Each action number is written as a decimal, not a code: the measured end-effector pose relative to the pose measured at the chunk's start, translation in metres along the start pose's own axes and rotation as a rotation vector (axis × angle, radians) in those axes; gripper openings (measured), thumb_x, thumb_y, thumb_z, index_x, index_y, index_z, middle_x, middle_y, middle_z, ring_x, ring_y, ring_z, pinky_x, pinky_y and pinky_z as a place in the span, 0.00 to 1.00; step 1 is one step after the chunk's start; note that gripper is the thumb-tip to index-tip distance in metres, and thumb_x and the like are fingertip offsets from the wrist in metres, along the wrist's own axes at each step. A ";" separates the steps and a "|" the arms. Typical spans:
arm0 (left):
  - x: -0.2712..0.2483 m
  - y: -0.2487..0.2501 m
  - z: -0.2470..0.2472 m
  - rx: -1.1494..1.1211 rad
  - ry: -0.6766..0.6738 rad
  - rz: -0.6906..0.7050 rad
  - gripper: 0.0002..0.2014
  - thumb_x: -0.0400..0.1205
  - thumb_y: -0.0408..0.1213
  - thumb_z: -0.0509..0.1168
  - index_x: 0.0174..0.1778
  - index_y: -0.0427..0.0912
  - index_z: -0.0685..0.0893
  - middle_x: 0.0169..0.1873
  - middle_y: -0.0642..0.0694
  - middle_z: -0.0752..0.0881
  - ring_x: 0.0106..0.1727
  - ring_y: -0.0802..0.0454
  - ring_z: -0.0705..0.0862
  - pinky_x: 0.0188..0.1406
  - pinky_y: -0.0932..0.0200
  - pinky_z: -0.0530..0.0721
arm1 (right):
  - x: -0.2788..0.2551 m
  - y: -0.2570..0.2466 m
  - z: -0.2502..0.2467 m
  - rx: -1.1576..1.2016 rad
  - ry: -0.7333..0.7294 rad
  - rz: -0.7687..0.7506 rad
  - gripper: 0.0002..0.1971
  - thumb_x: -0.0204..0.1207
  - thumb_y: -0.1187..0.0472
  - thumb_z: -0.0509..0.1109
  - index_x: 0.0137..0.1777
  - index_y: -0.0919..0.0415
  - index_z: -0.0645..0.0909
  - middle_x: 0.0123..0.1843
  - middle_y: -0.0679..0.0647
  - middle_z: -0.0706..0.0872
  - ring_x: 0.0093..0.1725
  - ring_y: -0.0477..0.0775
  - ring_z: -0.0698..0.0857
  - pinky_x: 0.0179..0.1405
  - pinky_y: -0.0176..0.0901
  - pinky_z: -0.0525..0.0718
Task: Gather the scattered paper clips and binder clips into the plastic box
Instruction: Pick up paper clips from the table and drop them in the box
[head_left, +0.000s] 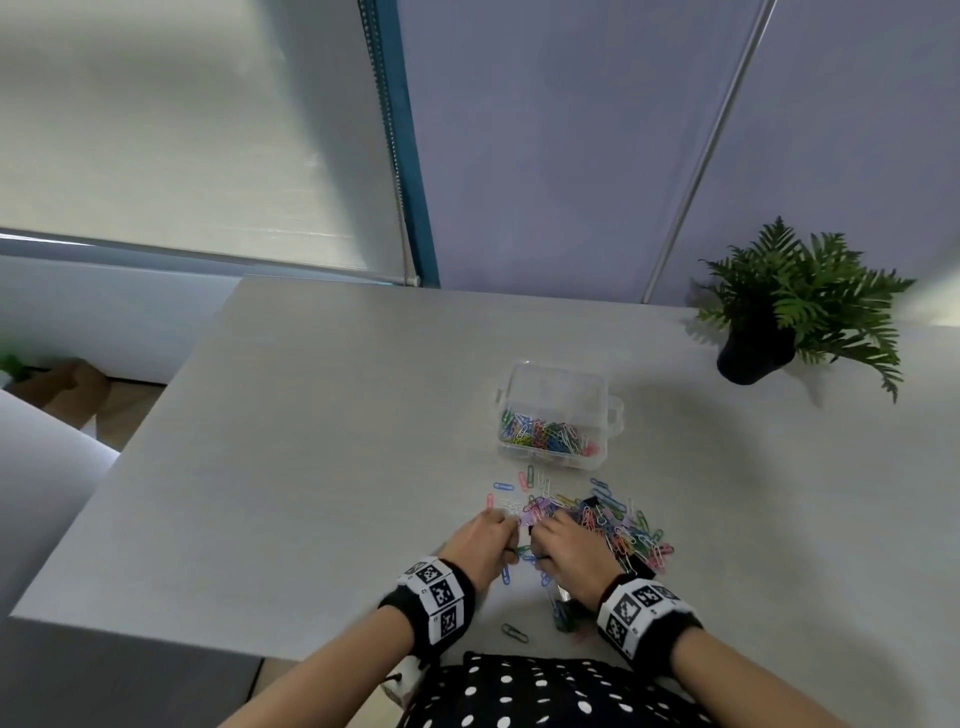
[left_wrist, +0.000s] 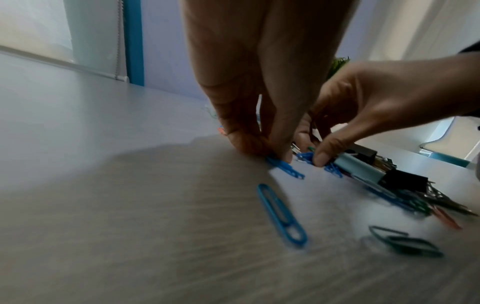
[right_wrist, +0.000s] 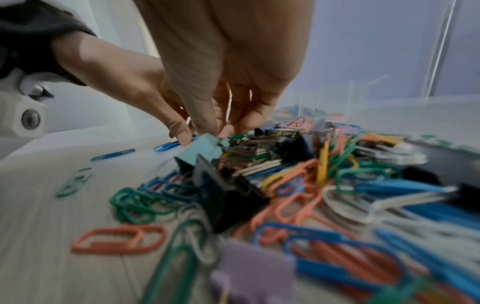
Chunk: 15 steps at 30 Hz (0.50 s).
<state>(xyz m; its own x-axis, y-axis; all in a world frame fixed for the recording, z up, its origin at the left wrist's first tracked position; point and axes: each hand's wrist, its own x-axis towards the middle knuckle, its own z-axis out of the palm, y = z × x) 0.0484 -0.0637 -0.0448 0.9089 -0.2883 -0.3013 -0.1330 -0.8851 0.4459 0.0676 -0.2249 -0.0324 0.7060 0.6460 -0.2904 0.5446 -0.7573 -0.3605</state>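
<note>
A clear plastic box (head_left: 597, 457) sits mid-table with coloured paper clips inside. Just in front of it lies a scattered pile of paper clips (head_left: 618, 530) mixed with binder clips. Both hands work at the pile's near left edge. My left hand (head_left: 500, 535) points fingers down, and its fingertips (left_wrist: 270, 153) pinch a blue paper clip (left_wrist: 285, 168) on the table. My right hand (head_left: 551, 540) comes in beside it, with thumb (left_wrist: 321, 158) and fingers closing on blue clips. A light blue binder clip (right_wrist: 205, 151) and a black binder clip (left_wrist: 403, 181) lie right by the fingers.
A potted fern (head_left: 795, 306) stands at the table's far right. Loose clips lie near the front edge: a blue one (left_wrist: 281, 214) and a green one (head_left: 514, 633). The table's left edge (head_left: 130, 441) drops off to the floor.
</note>
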 end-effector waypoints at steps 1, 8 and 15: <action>0.001 -0.002 -0.001 0.013 -0.010 0.003 0.05 0.76 0.34 0.65 0.46 0.38 0.78 0.50 0.40 0.81 0.50 0.42 0.82 0.52 0.53 0.80 | 0.000 0.003 0.000 0.016 -0.012 -0.008 0.09 0.76 0.58 0.64 0.52 0.62 0.74 0.57 0.55 0.78 0.60 0.54 0.71 0.47 0.44 0.71; 0.000 -0.020 -0.013 -0.016 -0.020 -0.005 0.05 0.78 0.36 0.63 0.45 0.38 0.80 0.50 0.40 0.82 0.50 0.42 0.82 0.52 0.56 0.78 | 0.002 0.019 -0.005 0.293 0.042 -0.014 0.03 0.73 0.63 0.69 0.43 0.63 0.79 0.41 0.47 0.78 0.45 0.48 0.75 0.43 0.35 0.73; 0.010 -0.023 -0.055 -0.360 0.046 -0.102 0.05 0.81 0.33 0.63 0.47 0.35 0.82 0.44 0.38 0.89 0.35 0.56 0.83 0.39 0.71 0.80 | 0.003 0.029 -0.041 1.085 0.232 0.316 0.03 0.70 0.68 0.73 0.42 0.61 0.84 0.37 0.55 0.88 0.33 0.46 0.88 0.36 0.37 0.84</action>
<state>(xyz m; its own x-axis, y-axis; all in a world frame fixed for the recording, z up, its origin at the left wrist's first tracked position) 0.0824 -0.0260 -0.0123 0.9282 -0.1817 -0.3247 0.0986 -0.7212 0.6857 0.1045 -0.2484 -0.0070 0.8688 0.3241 -0.3744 -0.2681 -0.3280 -0.9058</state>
